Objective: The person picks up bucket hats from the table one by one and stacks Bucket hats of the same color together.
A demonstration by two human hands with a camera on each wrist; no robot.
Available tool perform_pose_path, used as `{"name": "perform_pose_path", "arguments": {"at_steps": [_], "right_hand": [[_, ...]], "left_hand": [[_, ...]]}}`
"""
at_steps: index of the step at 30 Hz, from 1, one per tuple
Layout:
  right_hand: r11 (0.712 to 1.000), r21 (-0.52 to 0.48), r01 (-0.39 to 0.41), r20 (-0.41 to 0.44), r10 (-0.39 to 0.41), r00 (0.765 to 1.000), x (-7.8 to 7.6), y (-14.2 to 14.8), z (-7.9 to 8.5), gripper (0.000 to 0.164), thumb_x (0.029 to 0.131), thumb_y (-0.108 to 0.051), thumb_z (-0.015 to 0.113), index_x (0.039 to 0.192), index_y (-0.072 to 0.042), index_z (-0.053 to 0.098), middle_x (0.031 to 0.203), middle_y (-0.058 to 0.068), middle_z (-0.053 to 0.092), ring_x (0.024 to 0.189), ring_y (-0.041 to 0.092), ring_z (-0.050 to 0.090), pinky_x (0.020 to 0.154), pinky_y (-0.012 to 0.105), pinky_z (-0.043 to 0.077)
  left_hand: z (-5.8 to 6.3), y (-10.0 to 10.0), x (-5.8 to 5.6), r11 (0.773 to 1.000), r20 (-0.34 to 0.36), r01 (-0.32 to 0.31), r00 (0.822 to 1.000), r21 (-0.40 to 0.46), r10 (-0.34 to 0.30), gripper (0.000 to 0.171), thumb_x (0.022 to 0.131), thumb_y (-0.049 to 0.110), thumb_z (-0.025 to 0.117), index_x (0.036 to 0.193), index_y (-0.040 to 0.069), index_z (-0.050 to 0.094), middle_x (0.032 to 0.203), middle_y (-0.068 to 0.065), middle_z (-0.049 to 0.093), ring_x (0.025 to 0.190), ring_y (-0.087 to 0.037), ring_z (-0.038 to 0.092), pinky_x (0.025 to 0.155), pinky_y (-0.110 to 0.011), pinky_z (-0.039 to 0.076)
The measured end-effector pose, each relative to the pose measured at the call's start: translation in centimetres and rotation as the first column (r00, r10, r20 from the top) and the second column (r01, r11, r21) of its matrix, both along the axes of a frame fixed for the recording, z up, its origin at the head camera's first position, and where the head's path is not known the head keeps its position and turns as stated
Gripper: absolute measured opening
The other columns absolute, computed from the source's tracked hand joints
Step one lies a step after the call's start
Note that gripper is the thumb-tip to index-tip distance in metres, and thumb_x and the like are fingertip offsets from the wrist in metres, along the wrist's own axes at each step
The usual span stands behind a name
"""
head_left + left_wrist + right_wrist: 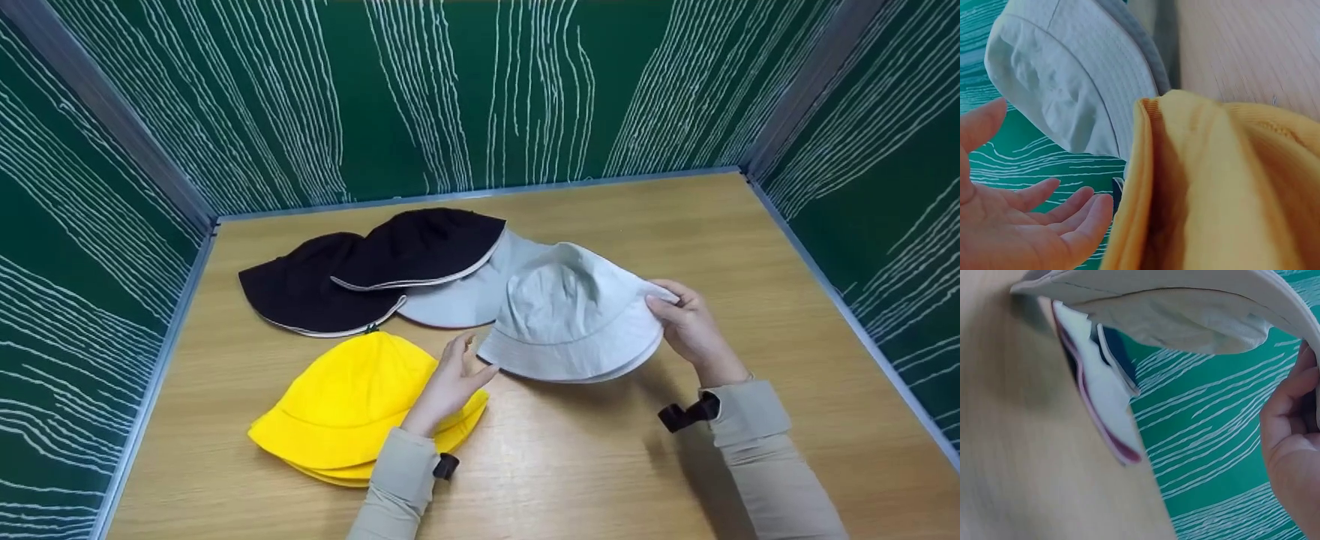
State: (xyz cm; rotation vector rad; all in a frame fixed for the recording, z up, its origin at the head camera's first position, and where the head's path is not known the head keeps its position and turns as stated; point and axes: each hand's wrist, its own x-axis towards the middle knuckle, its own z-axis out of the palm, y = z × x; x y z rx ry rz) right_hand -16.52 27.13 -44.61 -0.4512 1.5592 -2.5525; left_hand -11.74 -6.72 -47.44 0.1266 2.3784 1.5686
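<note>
Right fingers (664, 309) pinching pale hat (562, 319), left fingers (456, 349) spread, empty (yellow hat (337, 397) alongside), black hat (420, 251) overlapping blue-grey hat (461, 304)

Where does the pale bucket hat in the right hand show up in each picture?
Head: right of centre, the pale bucket hat held at its brim by the right hand.
Left wrist: upper left, partly behind a yellow hat.
Right wrist: across the top and down the right edge.
Shared landmark: green, white-lined walls.
</note>
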Motion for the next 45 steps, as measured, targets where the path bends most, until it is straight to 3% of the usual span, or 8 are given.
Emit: {"name": "perform_pose_path", "arguments": {"at_steps": [4, 14, 20, 29, 33, 38, 42, 45], "right_hand": [[0.998, -0.039, -0.057, -0.066, 0.055, 0.996, 0.5, -0.3, 0.8, 0.033, 0.094, 0.009, 0.045, 0.102, -0.011, 0.070, 0.095, -0.002, 0.069, 0.083, 0.007, 0.064, 0.071, 0.017, 0.052], [0.978, -0.073, -0.196, -0.190, 0.179, 0.965, 1.8, -1.2, 2.2, 0.032, 0.092, 0.012, 0.044, 0.105, -0.004, 0.069, 0.096, 0.001, 0.070, 0.086, 0.008, 0.065, 0.073, 0.018, 0.052], [0.952, -0.154, -0.263, -0.198, 0.231, 0.953, 1.8, -1.6, 2.9, 0.031, 0.093, 0.011, 0.041, 0.107, -0.001, 0.067, 0.097, 0.005, 0.070, 0.085, 0.012, 0.067, 0.073, 0.020, 0.054], [0.951, -0.213, -0.226, -0.142, 0.198, 0.970, 1.1, -0.4, 2.0, 0.031, 0.095, 0.010, 0.042, 0.107, -0.002, 0.067, 0.098, 0.005, 0.069, 0.085, 0.013, 0.067, 0.072, 0.021, 0.054], [0.978, -0.155, -0.140, -0.058, 0.133, 0.989, 0.8, 0.7, 1.3, 0.032, 0.095, 0.008, 0.042, 0.105, -0.006, 0.069, 0.097, 0.002, 0.069, 0.084, 0.011, 0.066, 0.070, 0.019, 0.053], [0.999, 0.026, 0.028, 0.058, -0.029, 0.998, 0.4, 2.0, 0.1, 0.031, 0.094, 0.006, 0.047, 0.098, -0.014, 0.071, 0.092, -0.004, 0.068, 0.080, 0.005, 0.062, 0.070, 0.017, 0.050], [0.959, 0.255, 0.122, 0.136, -0.160, 0.978, 0.2, 2.6, -0.9, 0.031, 0.093, 0.005, 0.049, 0.091, -0.018, 0.069, 0.086, -0.008, 0.065, 0.078, 0.003, 0.058, 0.071, 0.017, 0.047], [0.892, 0.436, 0.119, 0.098, -0.179, 0.979, 0.1, 2.9, -1.6, 0.027, 0.092, 0.005, 0.050, 0.098, -0.016, 0.065, 0.091, -0.011, 0.064, 0.085, 0.002, 0.058, 0.077, 0.015, 0.046]], "left_hand": [[0.0, 0.2, -0.2, 0.999, 0.054, -0.013, 0.999, 0.040, 0.011, 0.076, 0.090, 0.032, 0.063, 0.147, 0.002, 0.021, 0.151, -0.021, 0.025, 0.139, -0.037, 0.026, 0.113, -0.049, 0.025], [0.9, 1.4, -0.6, 0.999, 0.054, 0.036, 0.998, 0.032, -0.037, 0.083, 0.086, 0.026, 0.069, 0.147, 0.000, 0.018, 0.153, -0.023, 0.018, 0.140, -0.038, 0.023, 0.114, -0.049, 0.021], [0.3, 1.6, -0.5, 0.995, 0.090, 0.081, 0.992, 0.057, -0.086, 0.076, 0.086, 0.029, 0.068, 0.144, 0.000, 0.028, 0.142, -0.022, 0.042, 0.130, -0.033, 0.042, 0.109, -0.046, 0.032], [-0.1, 1.6, -0.5, 0.988, 0.015, -0.044, 0.999, 0.149, 0.042, 0.040, 0.087, 0.017, 0.067, 0.122, -0.001, 0.057, 0.117, -0.014, 0.063, 0.100, -0.022, 0.057, 0.095, -0.039, 0.045], [0.0, 1.6, -0.4, 0.973, -0.024, -0.095, 0.994, 0.210, 0.102, 0.035, 0.089, 0.014, 0.064, 0.119, -0.003, 0.058, 0.111, -0.016, 0.065, 0.093, -0.018, 0.058, 0.089, -0.036, 0.048], [0.5, 1.8, 0.0, 0.964, -0.056, -0.097, 0.992, 0.247, 0.114, 0.029, 0.089, 0.011, 0.064, 0.114, -0.004, 0.059, 0.106, -0.016, 0.065, 0.088, -0.014, 0.057, 0.084, -0.032, 0.049], [1.3, 2.0, 0.5, 0.970, -0.093, -0.045, 0.993, 0.238, 0.069, 0.024, 0.089, 0.010, 0.064, 0.110, -0.003, 0.061, 0.106, -0.015, 0.066, 0.090, -0.014, 0.057, 0.087, -0.032, 0.048], [1.9, 2.1, 1.0, 0.979, -0.131, 0.013, 0.991, 0.203, 0.014, 0.019, 0.090, 0.009, 0.063, 0.106, -0.001, 0.063, 0.102, -0.012, 0.066, 0.090, -0.014, 0.055, 0.087, -0.032, 0.047]]}}
